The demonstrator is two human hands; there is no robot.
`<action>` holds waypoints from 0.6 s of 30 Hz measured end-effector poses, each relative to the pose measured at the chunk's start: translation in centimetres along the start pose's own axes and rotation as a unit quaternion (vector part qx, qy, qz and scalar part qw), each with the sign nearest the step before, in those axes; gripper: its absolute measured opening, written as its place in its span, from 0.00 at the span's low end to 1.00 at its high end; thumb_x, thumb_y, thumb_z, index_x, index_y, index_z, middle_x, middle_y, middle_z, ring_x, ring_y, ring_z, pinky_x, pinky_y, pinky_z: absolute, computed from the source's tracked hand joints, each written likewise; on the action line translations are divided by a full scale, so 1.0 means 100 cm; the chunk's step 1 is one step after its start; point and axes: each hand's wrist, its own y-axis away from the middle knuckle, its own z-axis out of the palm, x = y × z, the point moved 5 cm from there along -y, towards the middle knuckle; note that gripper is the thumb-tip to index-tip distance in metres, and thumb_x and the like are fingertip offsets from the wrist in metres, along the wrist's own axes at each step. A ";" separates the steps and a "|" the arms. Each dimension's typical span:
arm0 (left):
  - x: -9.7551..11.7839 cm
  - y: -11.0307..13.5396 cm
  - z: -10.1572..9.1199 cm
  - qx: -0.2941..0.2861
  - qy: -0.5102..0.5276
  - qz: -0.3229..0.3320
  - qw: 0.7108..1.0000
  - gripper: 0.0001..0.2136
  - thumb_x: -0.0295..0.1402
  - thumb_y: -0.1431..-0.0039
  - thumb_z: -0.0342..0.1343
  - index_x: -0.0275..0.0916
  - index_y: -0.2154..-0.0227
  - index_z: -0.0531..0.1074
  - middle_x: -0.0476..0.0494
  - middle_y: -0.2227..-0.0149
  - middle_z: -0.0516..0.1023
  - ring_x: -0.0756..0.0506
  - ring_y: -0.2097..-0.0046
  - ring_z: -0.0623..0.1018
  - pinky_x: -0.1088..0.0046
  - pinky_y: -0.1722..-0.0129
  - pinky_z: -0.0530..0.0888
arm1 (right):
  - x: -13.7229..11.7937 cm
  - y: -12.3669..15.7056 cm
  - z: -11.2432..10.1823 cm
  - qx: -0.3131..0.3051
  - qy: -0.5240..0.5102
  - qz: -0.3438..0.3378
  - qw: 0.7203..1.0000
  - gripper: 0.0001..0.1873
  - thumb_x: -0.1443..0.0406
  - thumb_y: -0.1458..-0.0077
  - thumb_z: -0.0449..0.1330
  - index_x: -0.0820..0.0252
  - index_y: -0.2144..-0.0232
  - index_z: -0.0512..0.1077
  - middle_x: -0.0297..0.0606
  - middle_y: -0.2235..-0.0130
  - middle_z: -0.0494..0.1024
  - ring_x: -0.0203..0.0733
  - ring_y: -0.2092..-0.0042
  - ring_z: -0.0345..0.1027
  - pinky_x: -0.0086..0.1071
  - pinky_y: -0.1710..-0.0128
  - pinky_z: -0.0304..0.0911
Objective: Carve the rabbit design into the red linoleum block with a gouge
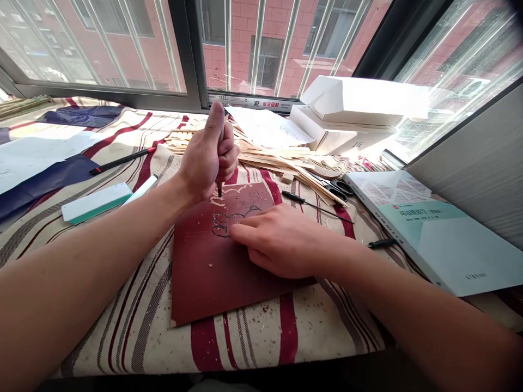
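My left hand [212, 155] is closed in an upright fist, thumb on top, around a carving tool whose dark tip [219, 192] points down at a red-brown board [212, 283]. Most of the tool's handle is hidden in the fist. Pale carved lines and a dark-outlined drawing [223, 224] mark the upper part of the board, with small shavings scattered over it. My right hand [286, 239] lies on the board's right side, index finger stretched toward the drawing and the other fingers bent. I see nothing held in it.
Right of the board lie a thin black-handled tool [294, 197], scissors [341, 189], another black handle [382, 243] and a thick book [445, 228]. Thin wooden strips [261, 152] and white boxes [347, 120] stand behind. A green-white box [98, 201] and black-red pen [122, 160] lie left.
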 end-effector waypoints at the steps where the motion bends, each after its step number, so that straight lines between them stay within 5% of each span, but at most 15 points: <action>1: -0.001 0.000 0.000 0.007 0.003 0.009 1.000 0.33 0.53 0.21 0.34 0.40 0.82 0.52 0.56 0.85 0.48 0.57 0.85 0.50 0.78 0.85 0.46 | 0.000 0.000 0.000 0.001 0.000 0.002 1.000 0.11 0.69 0.35 0.53 0.58 0.56 0.74 0.38 0.65 0.83 0.40 0.71 0.59 0.37 0.72 0.39; 7: -0.007 -0.003 -0.003 0.021 0.001 -0.001 1.000 0.33 0.54 0.21 0.38 0.40 0.82 0.52 0.56 0.84 0.49 0.57 0.85 0.51 0.79 0.85 0.48 | 0.000 0.000 0.001 0.001 -0.011 -0.004 1.000 0.10 0.70 0.35 0.54 0.59 0.56 0.74 0.39 0.64 0.82 0.38 0.71 0.60 0.37 0.71 0.38; 12: -0.009 0.000 0.002 -0.038 0.001 -0.048 0.998 0.32 0.55 0.23 0.42 0.41 0.81 0.54 0.56 0.83 0.49 0.57 0.84 0.50 0.80 0.85 0.48 | 0.000 0.002 0.001 0.005 -0.017 -0.014 1.000 0.09 0.70 0.35 0.54 0.59 0.57 0.74 0.38 0.64 0.81 0.38 0.72 0.58 0.38 0.72 0.39; 18: -0.002 0.000 0.000 -0.016 0.004 -0.012 1.000 0.33 0.56 0.23 0.40 0.40 0.82 0.52 0.57 0.84 0.47 0.58 0.85 0.50 0.80 0.85 0.48 | 0.000 0.003 0.001 0.002 -0.012 -0.018 1.000 0.10 0.70 0.34 0.54 0.59 0.56 0.75 0.38 0.63 0.81 0.38 0.72 0.55 0.38 0.72 0.39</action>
